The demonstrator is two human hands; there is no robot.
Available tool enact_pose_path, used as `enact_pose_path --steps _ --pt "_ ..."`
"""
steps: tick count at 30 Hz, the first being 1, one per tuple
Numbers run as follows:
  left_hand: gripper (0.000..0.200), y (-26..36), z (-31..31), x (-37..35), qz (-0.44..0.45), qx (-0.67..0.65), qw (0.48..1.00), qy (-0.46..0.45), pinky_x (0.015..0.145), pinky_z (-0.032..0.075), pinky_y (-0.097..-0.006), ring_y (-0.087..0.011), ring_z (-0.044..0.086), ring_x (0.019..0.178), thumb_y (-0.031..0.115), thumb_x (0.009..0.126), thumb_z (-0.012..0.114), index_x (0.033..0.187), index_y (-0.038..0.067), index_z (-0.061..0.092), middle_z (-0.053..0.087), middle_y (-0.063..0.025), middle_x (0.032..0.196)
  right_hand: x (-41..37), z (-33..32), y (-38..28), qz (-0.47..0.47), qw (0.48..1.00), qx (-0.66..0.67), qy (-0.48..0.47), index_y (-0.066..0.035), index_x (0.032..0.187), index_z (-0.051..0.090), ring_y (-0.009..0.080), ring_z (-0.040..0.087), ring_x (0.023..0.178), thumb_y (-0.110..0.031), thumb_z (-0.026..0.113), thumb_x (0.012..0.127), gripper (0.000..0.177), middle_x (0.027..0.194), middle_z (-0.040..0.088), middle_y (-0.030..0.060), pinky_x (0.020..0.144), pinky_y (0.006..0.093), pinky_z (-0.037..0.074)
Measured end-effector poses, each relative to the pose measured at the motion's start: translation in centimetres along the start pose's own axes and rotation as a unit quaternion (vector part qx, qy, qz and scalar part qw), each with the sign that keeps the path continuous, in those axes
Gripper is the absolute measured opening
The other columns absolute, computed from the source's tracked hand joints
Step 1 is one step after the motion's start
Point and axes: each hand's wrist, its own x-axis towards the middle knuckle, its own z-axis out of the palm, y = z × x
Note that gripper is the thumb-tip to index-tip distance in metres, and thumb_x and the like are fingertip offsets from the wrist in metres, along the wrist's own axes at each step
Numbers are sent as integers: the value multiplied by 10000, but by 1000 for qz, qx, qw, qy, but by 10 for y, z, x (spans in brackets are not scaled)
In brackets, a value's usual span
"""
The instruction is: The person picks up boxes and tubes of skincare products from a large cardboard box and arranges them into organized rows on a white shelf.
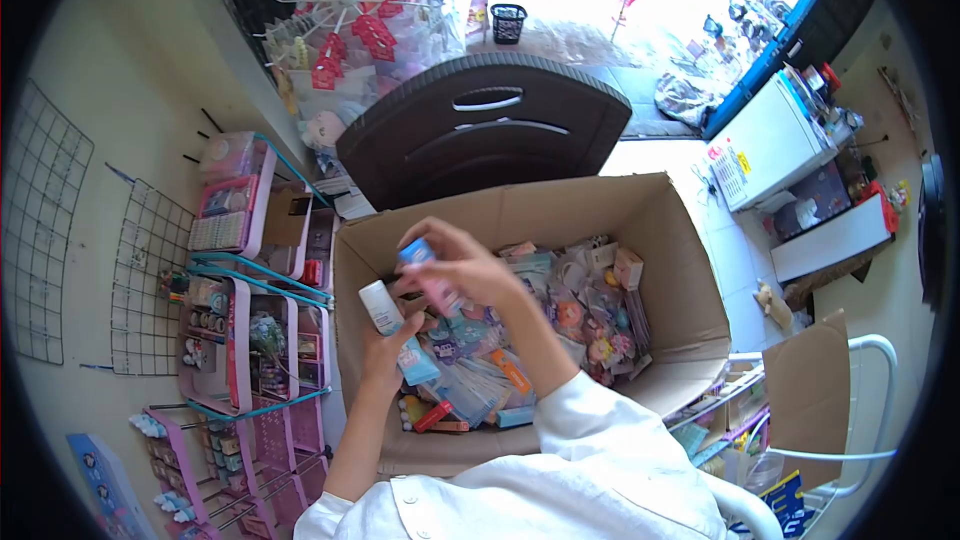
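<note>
My left hand (pixel 382 358) is closed around a white and light-blue bottle (pixel 379 304), its white end tilted up and its light-blue end showing below the fingers. Just above and to the right, my right hand (pixel 468 266) grips a small pink bottle with a blue cap (pixel 436 287). Both hands are over the left part of a large open cardboard box (pixel 690 285). Inside the box lie many small packaged goods (pixel 570 315), mostly in clear plastic. A red packet (pixel 433 416) and an orange packet (pixel 512 372) show among them.
A dark plastic chair back (pixel 485 155) stands behind the box. Pink and teal shelves (pixel 240 340) full of small goods line the left side. To the right are a white cabinet (pixel 765 145) and a white metal rack (pixel 875 420) with a cardboard piece (pixel 805 390).
</note>
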Motion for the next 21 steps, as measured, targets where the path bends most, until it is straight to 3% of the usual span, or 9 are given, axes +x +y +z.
enact_pose_path --steps 3,6,11,12,14,16,17,19,21 --pt "303 3 -13 3 55 -35 997 35 438 432 -244 -152 575 588 25 659 639 915 25 476 570 -68 730 10 27 25 -67 995 -69 -25 -12 966 453 116 547 749 -101 587 737 279 871 513 61 678 236 444" --pt "264 10 -14 -1 74 27 992 95 449 431 -239 -133 533 519 -27 636 639 793 52 443 547 -58 677 11 23 24 -63 994 -87 -30 -3 939 478 100 532 802 -125 604 735 269 895 531 75 706 232 427" --pt "309 3 0 4 99 100 988 63 449 428 -238 -137 523 518 -62 604 643 770 56 410 534 -76 679 1 -11 13 -43 995 -79 -33 12 985 498 142 548 856 -173 611 746 323 895 568 105 750 242 437" --pt "309 1 2 4 97 82 990 60 454 428 -238 -134 522 522 -50 604 644 778 55 410 527 -71 683 -4 -27 7 -50 995 -79 -19 12 985 498 142 548 856 -173 611 746 323 895 568 105 750 242 437" --pt "310 -8 -1 6 90 65 993 45 460 429 -239 -132 521 526 -39 605 645 786 54 411 520 -67 687 -22 -66 -9 65 988 13 138 35 905 541 191 587 783 -297 587 750 369 858 581 141 634 261 490" --pt "299 -16 -20 11 88 54 992 70 486 434 -233 -127 528 578 8 624 642 834 46 432 511 -53 737 -40 -122 -3 95 940 -45 324 26 870 553 182 601 690 -270 557 754 318 767 596 121 600 255 489" --pt "299 -18 -24 13 87 55 993 62 486 434 -233 -127 528 578 8 624 642 834 46 432 511 -53 737 -51 -165 28 41 913 -79 399 16 829 573 169 601 655 -232 537 749 263 725 598 110 570 251 477" --pt "354 -18 -31 16 66 30 990 124 578 441 -223 -113 522 705 115 661 632 958 51 452 505 -21 793 -76 -243 97 -22 694 -426 580 33 763 591 279 592 630 -255 553 710 295 666 595 168 538 341 447" --pt "372 -18 -37 20 62 18 989 136 658 441 -243 -118 518 768 152 679 624 998 50 460 511 -17 819 -96 -264 112 209 629 -417 622 13 847 597 343 545 857 -427 522 714 465 851 581 209 725 389 418"
